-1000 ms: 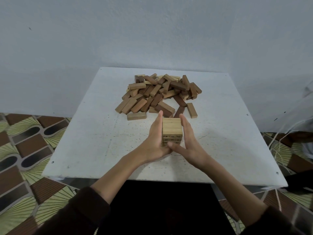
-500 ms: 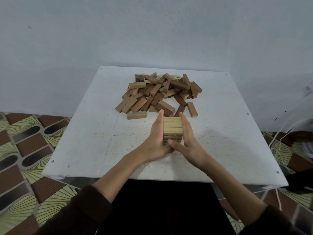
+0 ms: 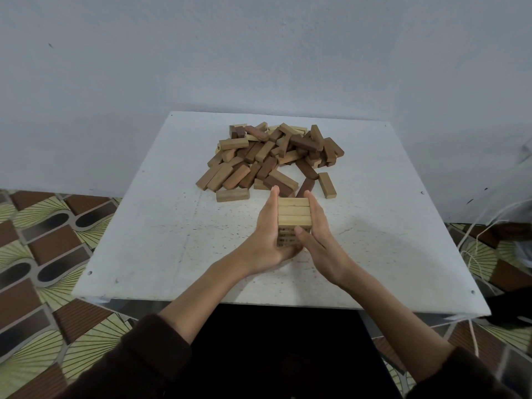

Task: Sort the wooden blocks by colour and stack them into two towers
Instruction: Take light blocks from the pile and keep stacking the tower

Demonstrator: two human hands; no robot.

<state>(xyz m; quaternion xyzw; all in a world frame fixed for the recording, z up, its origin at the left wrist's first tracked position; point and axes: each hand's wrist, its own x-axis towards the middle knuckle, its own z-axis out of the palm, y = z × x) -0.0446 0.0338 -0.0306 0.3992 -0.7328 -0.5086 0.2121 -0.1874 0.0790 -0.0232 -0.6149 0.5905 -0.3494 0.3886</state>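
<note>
A short tower of light wooden blocks [image 3: 294, 214] stands on the white table [image 3: 161, 231], three blocks across its top layer. My left hand [image 3: 266, 234] presses flat against the tower's left side with straight fingers. On the right side my right hand [image 3: 318, 240] presses with straight fingers, its thumb across the tower's front face. Behind the tower lies a loose pile of light and dark brown blocks [image 3: 273, 159]. The tower's lower layers are partly hidden by my hands.
A single light block [image 3: 232, 194] lies left of the pile and another [image 3: 327, 185] lies at its right. The table stands against a pale wall. Patterned floor tiles [image 3: 43, 254] surround it, and thin cords [image 3: 472, 254] hang at the right.
Both hands stay pressed on the tower's sides; they and the tower have barely shifted. The pile is unchanged.
</note>
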